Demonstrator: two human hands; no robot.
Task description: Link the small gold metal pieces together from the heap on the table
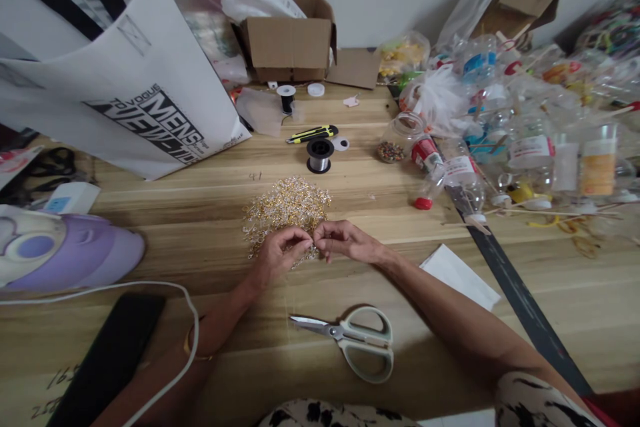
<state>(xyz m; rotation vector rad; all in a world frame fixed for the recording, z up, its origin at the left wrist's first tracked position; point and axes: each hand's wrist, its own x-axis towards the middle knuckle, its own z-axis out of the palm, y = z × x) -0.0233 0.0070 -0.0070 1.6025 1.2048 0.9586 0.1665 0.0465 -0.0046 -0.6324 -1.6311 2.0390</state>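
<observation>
Underneath, table [350, 193]: pale wood, running out of view at the right.
Bag [125, 100]: white, printed, cut off at top and left.
Bottles [530, 147]: clear, heaped at the right, overlapping too much to count, some cut off by the edge.
Black slab [107, 353]: cut off below, partly hidden by the left forearm [220, 320].
Scissors [334, 331]: lying just below the hands.
Pile [287, 203]: tiny gold and silvery pieces mid-table, near side hidden by both hands.
Left hand [283, 248]: thumb and forefinger pinched together at the pile.
Right hand [347, 241]: curled, likewise pinched, tips meeting the left's; anything held is too small to tell.
</observation>
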